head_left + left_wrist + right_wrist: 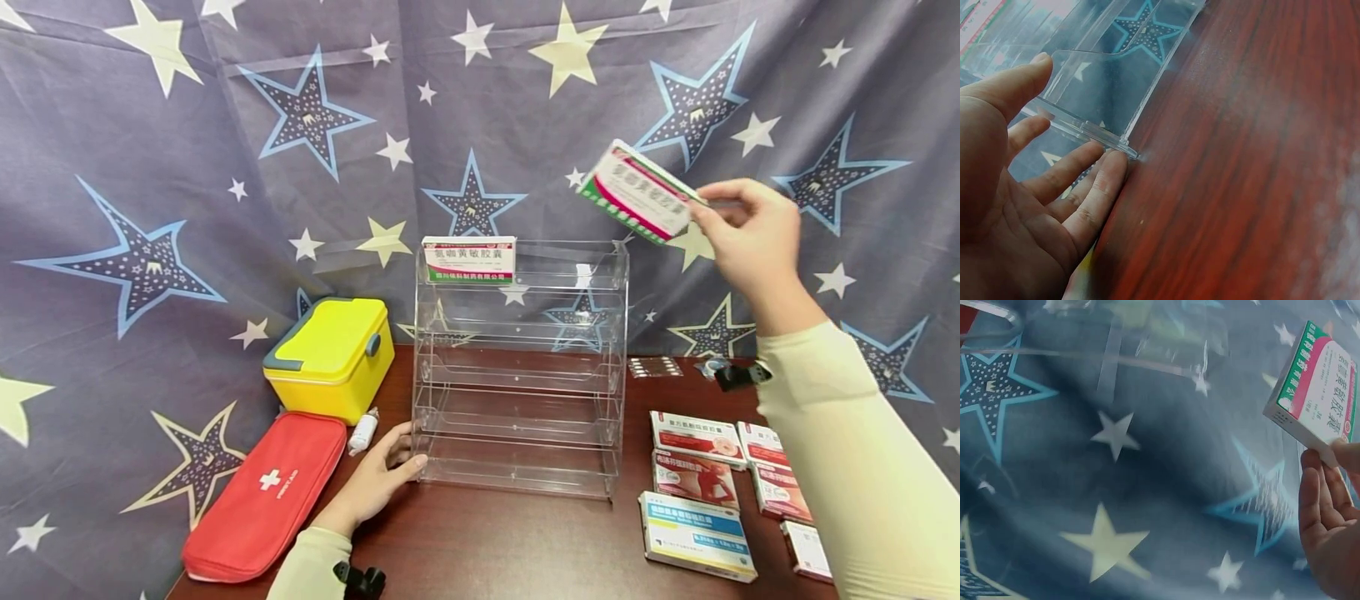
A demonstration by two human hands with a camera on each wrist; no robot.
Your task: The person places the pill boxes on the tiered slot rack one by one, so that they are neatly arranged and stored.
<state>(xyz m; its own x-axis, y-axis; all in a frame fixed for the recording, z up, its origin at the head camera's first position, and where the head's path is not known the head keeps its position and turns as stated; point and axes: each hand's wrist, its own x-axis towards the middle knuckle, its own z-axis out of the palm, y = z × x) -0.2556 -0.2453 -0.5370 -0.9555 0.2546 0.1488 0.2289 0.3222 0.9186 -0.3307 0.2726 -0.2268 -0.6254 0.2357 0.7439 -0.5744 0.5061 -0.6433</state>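
A clear tiered display rack (517, 408) stands on the table before me. My left hand (382, 475) rests against its lower left side, and in the left wrist view the fairly straight fingers (1100, 187) are right at the rack's bottom corner. To the right, above rack height, my right hand (753, 233) pinches a white, green and magenta medicine box (641, 192) at one end between thumb and fingers. The box is tilted in the air. A matching medicine box (470, 260) sits at the left of the rack's top tier.
A yellow lidded case (330, 358), red first-aid pouch (266, 496) and small white bottle (363, 432) lie left. On the right are several medicine boxes (697, 533) and blister packs (654, 367). A starry curtain (360, 275) hangs close behind the rack.
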